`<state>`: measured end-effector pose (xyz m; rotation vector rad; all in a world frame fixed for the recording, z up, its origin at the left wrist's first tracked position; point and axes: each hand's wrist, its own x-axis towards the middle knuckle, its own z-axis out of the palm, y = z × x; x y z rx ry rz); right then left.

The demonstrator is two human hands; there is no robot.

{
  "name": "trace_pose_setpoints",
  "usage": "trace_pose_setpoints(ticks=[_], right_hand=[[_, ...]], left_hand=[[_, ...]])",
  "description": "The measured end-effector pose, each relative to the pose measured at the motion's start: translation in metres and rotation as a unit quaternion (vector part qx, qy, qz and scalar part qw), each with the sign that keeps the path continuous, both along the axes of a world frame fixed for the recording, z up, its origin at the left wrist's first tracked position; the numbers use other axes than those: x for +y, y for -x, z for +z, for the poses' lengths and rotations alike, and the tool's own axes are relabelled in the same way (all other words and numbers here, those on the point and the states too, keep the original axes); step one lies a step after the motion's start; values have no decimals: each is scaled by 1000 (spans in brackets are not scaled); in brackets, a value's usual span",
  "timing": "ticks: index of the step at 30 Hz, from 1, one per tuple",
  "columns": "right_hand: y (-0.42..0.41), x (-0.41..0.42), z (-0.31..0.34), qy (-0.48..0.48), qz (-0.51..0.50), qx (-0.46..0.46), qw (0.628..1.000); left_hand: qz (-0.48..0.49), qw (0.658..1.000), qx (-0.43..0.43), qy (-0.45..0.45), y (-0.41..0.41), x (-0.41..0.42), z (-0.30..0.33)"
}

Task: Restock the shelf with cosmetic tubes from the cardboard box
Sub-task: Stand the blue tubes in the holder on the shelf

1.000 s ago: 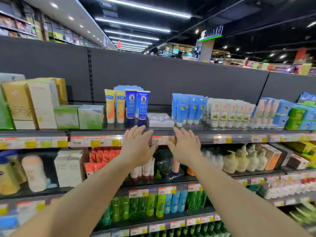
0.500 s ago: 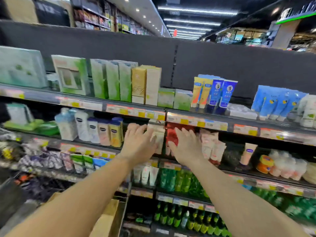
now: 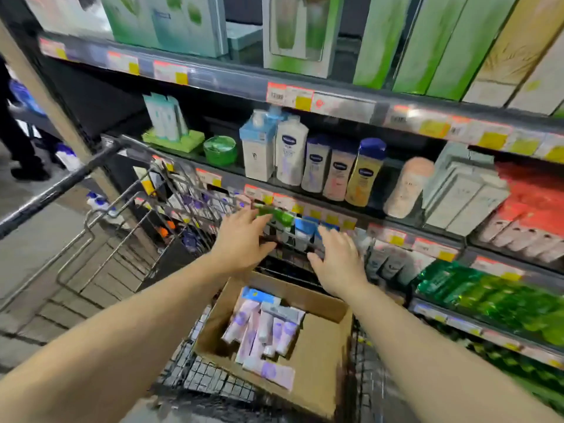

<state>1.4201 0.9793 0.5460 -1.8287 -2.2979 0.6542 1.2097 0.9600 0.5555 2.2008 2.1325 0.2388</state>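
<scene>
Both arms stretched forward over a wire cart (image 3: 195,209). Left hand (image 3: 241,239) and right hand (image 3: 338,264) apart, palms down, fingers straight and spread, holding nothing. Both in front of the cart's far rim and a shelf (image 3: 335,221) edge lined with price tags; touching or just above, cannot tell.

Open cardboard box (image 3: 320,346) in the cart, below and between the forearms. Inside, a loose heap of tubes (image 3: 265,331), pale lilac and white with purple marks, print too blurred to read; one blue-topped pack at the box's far end.

On the shelf above the hands, a row of upright lotion bottles (image 3: 335,172) with dark blue oval badges, white lettering not sharp enough to read; caps white, blue and dark blue, bodies white, pink and yellow. Left of them a white carton (image 3: 258,148) with a blue top and a round green jar (image 3: 220,149). Right of them white boxes (image 3: 467,193) and red packs (image 3: 534,193).

Top shelf: tall green and white boxes (image 3: 427,41). Price tags (image 3: 290,94) in orange, white and yellow along every shelf edge, figures unreadable. Green bottles (image 3: 503,300) low on the right.
</scene>
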Motion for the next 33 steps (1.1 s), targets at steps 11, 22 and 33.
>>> trace_pose_setpoints(ticks=[11,22,33], right_hand=[[14,-15,-130,145,-37,-48,988],[20,-17,-242,192,-64,-46,978],[7,-27,-292,259,-77,-38,962]], left_hand=[[9,982,-77,170,45,-17,-189],[-42,975,-125,180,27,1,-317],[35,964,-130,231,0,20,-371]])
